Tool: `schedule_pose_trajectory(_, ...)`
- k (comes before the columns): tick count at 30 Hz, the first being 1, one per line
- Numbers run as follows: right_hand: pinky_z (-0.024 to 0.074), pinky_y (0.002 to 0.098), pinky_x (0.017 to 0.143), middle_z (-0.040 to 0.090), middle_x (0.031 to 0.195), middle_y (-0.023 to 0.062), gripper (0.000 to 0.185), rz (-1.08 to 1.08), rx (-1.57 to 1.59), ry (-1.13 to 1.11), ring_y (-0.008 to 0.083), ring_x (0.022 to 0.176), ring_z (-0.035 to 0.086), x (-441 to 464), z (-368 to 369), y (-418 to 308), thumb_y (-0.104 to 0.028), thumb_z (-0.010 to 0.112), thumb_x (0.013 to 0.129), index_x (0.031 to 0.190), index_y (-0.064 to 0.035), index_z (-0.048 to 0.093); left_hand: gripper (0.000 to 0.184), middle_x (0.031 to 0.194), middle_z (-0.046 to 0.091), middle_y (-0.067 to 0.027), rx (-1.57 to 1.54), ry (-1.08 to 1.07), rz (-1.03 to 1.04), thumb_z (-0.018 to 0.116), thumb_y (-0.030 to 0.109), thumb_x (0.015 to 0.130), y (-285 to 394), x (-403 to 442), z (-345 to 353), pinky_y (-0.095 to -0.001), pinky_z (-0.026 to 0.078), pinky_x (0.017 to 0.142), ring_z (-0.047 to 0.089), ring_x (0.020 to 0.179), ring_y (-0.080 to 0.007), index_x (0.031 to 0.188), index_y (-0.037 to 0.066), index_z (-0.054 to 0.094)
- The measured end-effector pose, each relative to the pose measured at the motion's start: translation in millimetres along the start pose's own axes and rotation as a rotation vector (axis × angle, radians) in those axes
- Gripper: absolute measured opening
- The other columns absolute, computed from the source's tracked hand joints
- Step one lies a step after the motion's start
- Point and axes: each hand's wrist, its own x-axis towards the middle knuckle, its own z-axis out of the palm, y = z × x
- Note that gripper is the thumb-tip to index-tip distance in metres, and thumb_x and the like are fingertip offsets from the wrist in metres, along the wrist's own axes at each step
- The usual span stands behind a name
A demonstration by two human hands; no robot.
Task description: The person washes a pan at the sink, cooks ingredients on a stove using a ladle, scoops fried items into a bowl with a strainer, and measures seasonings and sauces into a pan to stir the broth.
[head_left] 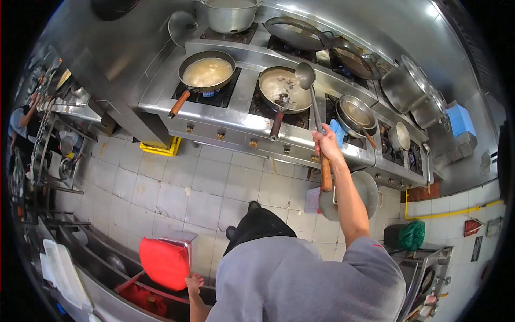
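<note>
My right hand (328,144) is closed around the long handle of a metal ladle (306,75), whose wooden end points down. The ladle's bowl hangs by the right rim of a pan of pale, bubbling liquid with dark bits (282,88). Left of it, a second pan (206,72) of yellowish liquid sits over a blue flame. A blue cloth (337,132) lies just behind my right hand. Down at the lower left, my left hand (194,282) is beside a red lid or panel (164,263); its fingers are small and partly curled.
A large pot (230,14) and woks (296,33) stand on the rear burners. Small pans (356,114) and tall pots (405,84) are at the right. A big metal basin (354,196) is below the stove's front edge. At the far left is a person (22,121).
</note>
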Motion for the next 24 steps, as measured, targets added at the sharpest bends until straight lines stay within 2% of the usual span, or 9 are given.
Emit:
schedule_pose_trajectory(9, 0.0374, 0.0277, 0.041, 0.052, 0.057, 0.0024, 0.054, -0.094, -0.324, 0.181, 0.0124, 0.046, 0.051, 86, -8, 56, -0.014, 0.062, 0.082, 0.128, 0.002, 0.038, 0.008, 0.068, 0.053, -0.0051, 0.007, -0.108, 0.064, 0.044, 0.008, 0.086, 43, 16, 35, -0.0297, 0.047, 0.043, 0.054, 0.051, -0.0159, 0.089, 0.004, 0.05)
schedule_pose_trajectory(11, 0.0382, 0.0293, 0.041, 0.051, 0.057, 0.0027, 0.044, -0.099, -0.27, 0.21, 0.0127, 0.047, 0.05, 89, 4, 56, -0.014, 0.061, 0.083, 0.12, 0.0018, 0.044, 0.007, 0.066, 0.053, -0.0046, 0.006, -0.153, 0.08, 0.044, 0.007, 0.085, 51, 23, 47, -0.0294, 0.047, 0.042, 0.053, 0.051, -0.0153, 0.087, 0.004, 0.05)
schedule_pose_trajectory(13, 0.0392, 0.0299, 0.042, 0.048, 0.057, 0.0023, 0.024, 0.071, -0.043, 0.096, 0.0129, 0.045, 0.048, 87, 14, 47, -0.014, 0.058, 0.085, 0.103, -0.0001, 0.048, 0.007, 0.065, 0.052, -0.004, -0.001, -0.196, 0.097, 0.045, 0.007, 0.085, 62, 29, 59, -0.029, 0.046, 0.041, 0.053, 0.05, -0.0148, 0.086, 0.004, 0.051)
schedule_pose_trajectory(14, 0.037, 0.0281, 0.041, 0.044, 0.058, 0.0005, 0.013, 0.135, 0.15, 0.018, 0.0106, 0.043, 0.043, 84, 18, 41, -0.013, 0.055, 0.087, 0.087, -0.0059, 0.045, 0.006, 0.065, 0.052, -0.0039, 0.0, -0.174, 0.132, 0.045, 0.006, 0.085, 72, 33, 67, -0.0287, 0.046, 0.041, 0.053, 0.05, -0.0148, 0.084, 0.004, 0.05)
schedule_pose_trajectory(15, 0.037, 0.0281, 0.041, 0.044, 0.058, 0.0005, 0.013, 0.132, 0.15, 0.014, 0.0106, 0.043, 0.043, 81, 17, 36, -0.013, 0.055, 0.087, 0.087, -0.0059, 0.045, 0.005, 0.065, 0.052, -0.0037, 0.0, -0.151, 0.167, 0.046, 0.006, 0.084, 82, 36, 76, -0.0284, 0.045, 0.04, 0.054, 0.05, -0.0149, 0.083, 0.003, 0.05)
schedule_pose_trajectory(17, 0.033, 0.0252, 0.04, 0.042, 0.059, -0.0018, 0.015, 0.341, 0.646, -0.227, 0.0077, 0.043, 0.037, 80, 13, 30, -0.012, 0.055, 0.089, 0.083, -0.0094, 0.042, 0.005, 0.065, 0.053, -0.0042, 0.032, -0.166, 0.176, 0.048, 0.006, 0.084, 102, 48, 86, -0.0284, 0.046, 0.041, 0.054, 0.05, -0.0152, 0.085, 0.002, 0.051)
schedule_pose_trajectory(19, 0.0309, 0.0244, 0.04, 0.042, 0.061, -0.002, 0.017, 0.367, 0.678, -0.218, 0.0064, 0.044, 0.035, 78, 12, 32, -0.014, 0.056, 0.089, 0.082, -0.0113, 0.04, 0.006, 0.066, 0.054, -0.0047, 0.078, -0.183, 0.183, 0.05, 0.006, 0.084, 118, 59, 94, -0.0283, 0.046, 0.042, 0.055, 0.051, -0.0155, 0.087, 0.001, 0.052)
schedule_pose_trajectory(21, 0.0268, 0.0208, 0.038, 0.041, 0.064, -0.0038, 0.017, 0.409, 0.723, -0.23, 0.0045, 0.046, 0.035, 67, 11, 29, -0.015, 0.054, 0.09, 0.102, -0.0085, 0.045, 0.01, 0.067, 0.057, -0.0062, 0.191, -0.145, 0.195, 0.054, 0.008, 0.083, 136, 67, 102, -0.0299, 0.047, 0.044, 0.057, 0.054, -0.0165, 0.089, 0.0, 0.055)
schedule_pose_trajectory(24, 0.0289, 0.0222, 0.037, 0.042, 0.064, -0.0033, 0.018, 0.328, 0.552, -0.207, 0.0054, 0.044, 0.036, 50, 14, 31, -0.015, 0.054, 0.09, 0.103, -0.0082, 0.045, 0.011, 0.07, 0.06, -0.0084, 0.386, -0.213, 0.275, 0.057, 0.008, 0.082, 162, 74, 107, -0.0321, 0.05, 0.049, 0.059, 0.059, -0.0174, 0.086, -0.002, 0.058)
